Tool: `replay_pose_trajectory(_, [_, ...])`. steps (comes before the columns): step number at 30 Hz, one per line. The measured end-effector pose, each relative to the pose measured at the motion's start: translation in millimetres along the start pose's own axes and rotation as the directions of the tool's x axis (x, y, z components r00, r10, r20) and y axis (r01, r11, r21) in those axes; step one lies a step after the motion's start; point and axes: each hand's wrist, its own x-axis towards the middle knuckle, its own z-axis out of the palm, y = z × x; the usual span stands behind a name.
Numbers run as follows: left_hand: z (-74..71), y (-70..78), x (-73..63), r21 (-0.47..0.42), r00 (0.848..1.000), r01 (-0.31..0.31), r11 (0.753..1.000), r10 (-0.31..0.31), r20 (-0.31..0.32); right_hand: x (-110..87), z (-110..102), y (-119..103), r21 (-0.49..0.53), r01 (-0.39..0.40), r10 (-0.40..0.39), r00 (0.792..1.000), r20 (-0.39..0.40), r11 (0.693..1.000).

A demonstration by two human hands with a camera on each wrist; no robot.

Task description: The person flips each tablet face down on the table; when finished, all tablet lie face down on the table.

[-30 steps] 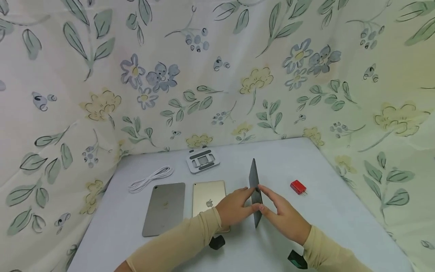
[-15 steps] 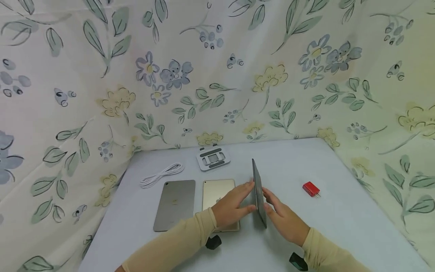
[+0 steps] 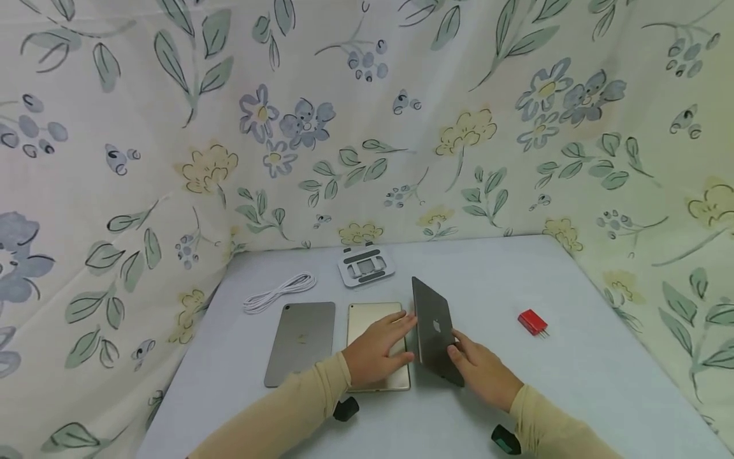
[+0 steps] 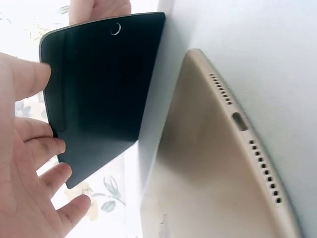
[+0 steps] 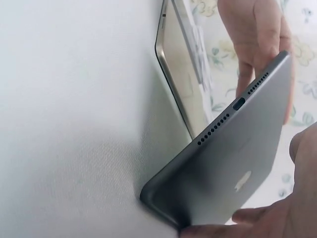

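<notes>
A dark grey tablet (image 3: 431,319) leans to the left between the two hands, its logo side facing up and right. In the left wrist view its black screen (image 4: 99,89) faces the left hand. The right hand (image 3: 487,373) grips the tablet by its right, lower long edge. Spread and fairly straight, the left hand (image 3: 375,350) has its fingertips at the raised left edge. Under the left hand lies a gold tablet (image 3: 367,313), back up, partly covered by that hand; its port end (image 4: 242,124) shows in the left wrist view.
A second grey tablet (image 3: 301,338) lies back up left of the gold one. Behind are a bundled white cable (image 3: 281,292) and a silver folding stand (image 3: 367,264). A red charger plug (image 3: 532,322) sits at the right. A floral cloth (image 3: 344,191) hangs behind the table.
The dark tablet has gone from nearly edge-on to tilted left, so its logo side shows. The left hand has shifted slightly left with its raised edge. The head view has turned slightly left.
</notes>
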Motion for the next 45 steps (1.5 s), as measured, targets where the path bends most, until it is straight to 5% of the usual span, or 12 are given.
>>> replay_pose_trajectory(11, [10.2,-4.1,-1.6,0.036,0.993,0.084,0.996,-0.087,0.085,-8.5,-9.8,9.9,-0.047,-0.013,0.012,1.0,-0.023,0.999])
replay_pose_trajectory(29, [21.9,2.0,9.6,0.202,0.964,0.084,0.976,-0.131,0.23,-10.5,-18.2,13.9,-0.077,-0.002,-0.002,0.999,-0.053,0.997])
replay_pose_trajectory(33, [25.2,6.1,13.7,0.331,0.959,0.047,0.942,-0.135,0.248,-11.0,-15.9,14.4,-0.12,-0.011,0.003,0.998,-0.065,0.993])
replay_pose_trajectory(38, [32.0,9.2,20.2,0.491,0.965,-0.023,0.871,-0.109,0.237,-11.6,-12.8,13.7,-0.173,-0.011,0.0,0.998,-0.068,0.985])
replay_pose_trajectory(45, [46.1,15.1,26.3,0.62,0.972,-0.067,0.782,-0.088,0.216,-12.4,-10.7,14.4,-0.212,-0.018,0.001,0.997,-0.078,0.977])
